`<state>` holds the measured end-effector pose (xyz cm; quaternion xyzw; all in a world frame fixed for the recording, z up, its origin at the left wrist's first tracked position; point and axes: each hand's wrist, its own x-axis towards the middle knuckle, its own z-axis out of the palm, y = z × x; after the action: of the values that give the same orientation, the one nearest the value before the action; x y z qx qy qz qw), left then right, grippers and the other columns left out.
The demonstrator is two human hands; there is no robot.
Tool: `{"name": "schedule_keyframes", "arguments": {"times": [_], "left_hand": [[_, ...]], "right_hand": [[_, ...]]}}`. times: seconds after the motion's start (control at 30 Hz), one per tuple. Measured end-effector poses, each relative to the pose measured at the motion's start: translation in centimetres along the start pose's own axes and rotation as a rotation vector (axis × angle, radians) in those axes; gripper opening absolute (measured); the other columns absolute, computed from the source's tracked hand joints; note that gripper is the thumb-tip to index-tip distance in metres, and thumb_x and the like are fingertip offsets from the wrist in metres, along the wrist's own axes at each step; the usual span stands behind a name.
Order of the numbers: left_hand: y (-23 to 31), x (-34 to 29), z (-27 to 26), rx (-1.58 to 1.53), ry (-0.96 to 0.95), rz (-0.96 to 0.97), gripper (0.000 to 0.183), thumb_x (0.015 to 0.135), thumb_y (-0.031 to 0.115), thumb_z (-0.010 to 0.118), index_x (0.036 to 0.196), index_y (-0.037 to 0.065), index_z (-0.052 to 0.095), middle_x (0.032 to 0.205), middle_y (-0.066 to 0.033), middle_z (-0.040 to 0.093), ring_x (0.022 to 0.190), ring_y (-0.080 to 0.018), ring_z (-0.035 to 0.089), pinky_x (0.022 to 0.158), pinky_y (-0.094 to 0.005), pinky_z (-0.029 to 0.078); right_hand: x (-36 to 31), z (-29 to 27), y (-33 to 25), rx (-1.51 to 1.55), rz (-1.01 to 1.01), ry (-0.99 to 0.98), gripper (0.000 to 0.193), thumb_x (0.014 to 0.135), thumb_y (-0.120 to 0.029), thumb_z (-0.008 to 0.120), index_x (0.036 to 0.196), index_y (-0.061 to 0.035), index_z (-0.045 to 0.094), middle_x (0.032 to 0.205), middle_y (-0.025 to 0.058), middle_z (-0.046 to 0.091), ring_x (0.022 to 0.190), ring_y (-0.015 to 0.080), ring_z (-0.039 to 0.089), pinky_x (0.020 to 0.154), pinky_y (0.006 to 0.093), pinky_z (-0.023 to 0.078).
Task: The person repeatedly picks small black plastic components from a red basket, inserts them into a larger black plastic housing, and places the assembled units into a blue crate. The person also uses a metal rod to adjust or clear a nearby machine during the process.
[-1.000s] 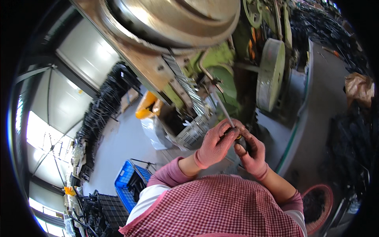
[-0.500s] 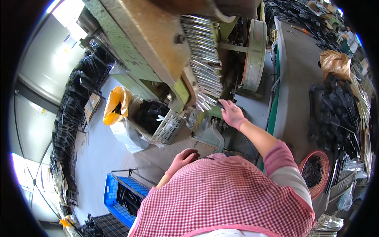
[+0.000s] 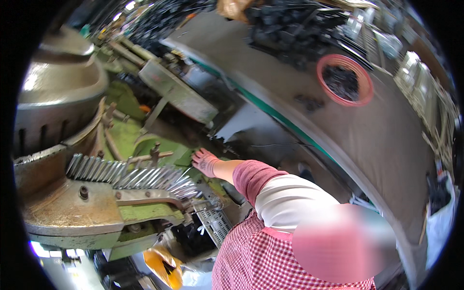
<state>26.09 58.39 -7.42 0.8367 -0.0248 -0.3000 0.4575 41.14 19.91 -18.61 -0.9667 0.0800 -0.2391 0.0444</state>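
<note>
View from above of a person at a large green machine. One gloved hand, in a pink glove and a dark pink sleeve, is stretched out to the machine's green body and rests flat against it, fingers loosely spread, with nothing seen in its grasp; which of the two hands it is cannot be told with certainty from this angle, though it appears to be the right. The other hand is out of view. Just to the left of the gloved hand runs a row of shiny metal blades, fanned like comb teeth along a rusty brown casting. Below the blades lies a grey perforated metal tray, and under that a yellow bag. A heavy round metal housing fills the left of the view. Well apart, at upper right, a red round basket holding dark parts stands on the grey floor, near heaps of black parts. The person wears a red-checked apron.
</note>
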Motion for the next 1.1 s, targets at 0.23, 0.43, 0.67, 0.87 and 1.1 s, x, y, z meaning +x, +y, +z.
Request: {"name": "schedule_keyframes", "arguments": {"times": [0.23,0.43,0.67,0.87,1.1], "left_hand": [[1.0,10.8,1.8,0.267,-0.501,0.155,0.024,0.098,0.018,0.058,0.114,0.001,0.064,0.104,-0.0094,0.069,0.095,-0.0183,0.064,0.087,-0.0332,0.05],[6.6,10.6,10.7,0.353,-0.864,0.203,0.022,0.098,0.015,0.056,0.112,0.001,0.064,0.104,-0.0104,0.068,0.092,-0.0176,0.063,0.085,-0.0328,0.05],[9.6,6.0,18.9,0.375,-0.927,0.658,0.021,0.097,0.014,0.055,0.099,-0.003,0.067,0.095,-0.0092,0.067,0.088,-0.0159,0.064,0.079,-0.0298,0.051],[-7.2,5.0,16.8,0.709,-0.249,0.18,0.036,0.089,0.031,0.054,0.095,0.0,0.07,0.1,-0.0251,0.068,0.1,-0.0414,0.064,0.088,-0.0477,0.051],[-37.2,-25.5,12.1,1.008,-0.409,-0.421,0.037,0.085,0.019,0.052,0.108,-0.002,0.072,0.122,-0.0231,0.065,0.117,-0.0318,0.063,0.097,-0.038,0.051]], "right_hand": [[-16.0,-8.7,5.1,0.122,0.621,-0.279,0.051,0.074,-0.034,0.071,0.118,-0.0106,0.062,0.125,0.0139,0.053,0.119,0.0318,0.051,0.099,0.045,0.04],[-38.8,-19.8,7.9,0.122,1.296,-0.709,0.041,0.075,-0.021,0.067,0.115,-0.0096,0.067,0.123,0.0163,0.06,0.119,0.0339,0.056,0.095,0.0444,0.049],[-53.2,-27.3,12.0,0.05,1.634,-0.208,0.041,0.081,-0.02,0.062,0.118,-0.0018,0.058,0.124,0.024,0.059,0.119,0.038,0.057,0.099,0.0431,0.049],[-53.1,-27.8,14.8,0.006,1.395,-0.839,0.073,0.071,-0.051,0.077,0.116,0.0018,0.054,0.122,0.019,0.062,0.119,0.0335,0.058,0.097,0.0357,0.048],[-60.7,-27.6,9.8,0.273,1.068,-1.003,0.057,0.073,-0.041,0.074,0.106,0.0037,0.059,0.109,0.0238,0.067,0.099,0.0367,0.065,0.091,0.0424,0.051]]}}
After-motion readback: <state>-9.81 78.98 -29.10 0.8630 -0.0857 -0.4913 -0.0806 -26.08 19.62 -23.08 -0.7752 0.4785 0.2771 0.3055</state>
